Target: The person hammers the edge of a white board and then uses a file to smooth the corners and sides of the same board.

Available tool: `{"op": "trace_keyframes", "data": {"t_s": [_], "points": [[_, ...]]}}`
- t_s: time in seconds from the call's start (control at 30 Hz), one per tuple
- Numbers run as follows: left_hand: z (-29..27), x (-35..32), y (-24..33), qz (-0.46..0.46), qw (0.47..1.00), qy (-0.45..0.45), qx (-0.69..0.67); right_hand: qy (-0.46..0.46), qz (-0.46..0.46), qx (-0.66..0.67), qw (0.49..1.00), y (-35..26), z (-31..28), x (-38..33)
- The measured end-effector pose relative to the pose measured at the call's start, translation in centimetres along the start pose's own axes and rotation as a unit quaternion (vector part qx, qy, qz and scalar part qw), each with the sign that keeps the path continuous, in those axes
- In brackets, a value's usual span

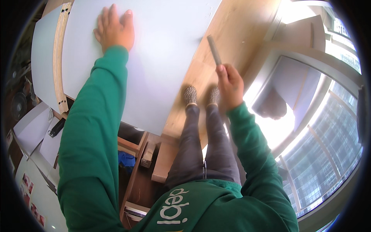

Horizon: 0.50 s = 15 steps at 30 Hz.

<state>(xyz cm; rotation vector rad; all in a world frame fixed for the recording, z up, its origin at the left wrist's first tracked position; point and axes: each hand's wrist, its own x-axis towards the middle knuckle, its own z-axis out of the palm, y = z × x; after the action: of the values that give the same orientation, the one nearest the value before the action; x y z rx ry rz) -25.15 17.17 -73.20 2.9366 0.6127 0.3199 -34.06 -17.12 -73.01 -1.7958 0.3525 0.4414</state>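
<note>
we stand on a wooden platform (235, 34) with our left hand (114, 28) spread flat, fingers released, pressing on a large pale grey panel (162, 58) that reaches up and to the left of us. our right hand (230, 86) is clenched around a slim grey rod-like tool (214, 49), whose free end points up toward the panel's right edge, just apart from it.

what could go wrong, as we judge it: our weight leans onto the flat left palm, so the panel could slide or tip if it sits loosely on its stack (58, 58) of edged boards at the left. our shoes (201, 95) stand near the panel's lower edge, with an open wooden frame (135, 166) below, so a misstep could drop a foot into the gap. the tool could slip and scrape the panel face. strong glare from the window (328, 127) at the right could hide the edge we work on.

as for labels and sheets: pale paper sheets (31, 127) lie at the lower left, and small reddish picture cards (28, 185) run along a white surface below them. a blue object (126, 159) sits within the frame.
</note>
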Motion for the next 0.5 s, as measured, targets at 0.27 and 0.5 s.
{"op": "trace_keyframes", "data": {"t_s": [0.27,0.5], "points": [[0.7,0.4,-0.8,0.009,1.0,0.011,0.002,-0.038,-0.054,-0.031,0.997,0.2,1.3,0.6],[0.7,0.2,-0.4,0.008,1.0,0.007,-0.008,0.0,-0.038,0.021,0.999,-3.4,2.3,5.1]]}}
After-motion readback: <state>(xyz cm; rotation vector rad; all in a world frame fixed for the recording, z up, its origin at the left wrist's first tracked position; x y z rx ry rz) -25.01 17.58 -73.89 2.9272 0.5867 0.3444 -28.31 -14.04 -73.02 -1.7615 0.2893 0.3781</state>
